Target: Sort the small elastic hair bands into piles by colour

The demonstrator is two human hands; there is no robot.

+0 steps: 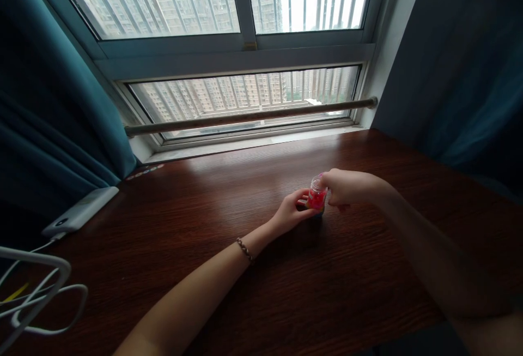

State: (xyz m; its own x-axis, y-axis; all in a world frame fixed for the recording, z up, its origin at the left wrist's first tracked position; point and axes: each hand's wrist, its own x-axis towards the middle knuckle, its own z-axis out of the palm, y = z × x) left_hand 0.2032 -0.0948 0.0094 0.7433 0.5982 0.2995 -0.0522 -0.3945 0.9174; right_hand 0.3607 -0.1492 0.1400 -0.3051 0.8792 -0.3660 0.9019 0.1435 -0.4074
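Bare left hand grips small clear jar with red contents from its 8 o'clock, on glossy reddish-brown wood tabletop. Bare right hand at 2–3 o'clock, maybe dipping in, hard to tell. White rectangular device at jar's 9 o'clock.

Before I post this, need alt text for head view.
A person's left hand holds a small clear jar with red contents at a brown wooden table; the right hand is at its rim. Behind is a window; a white device with a cable lies by a blue curtain on the picture's left.
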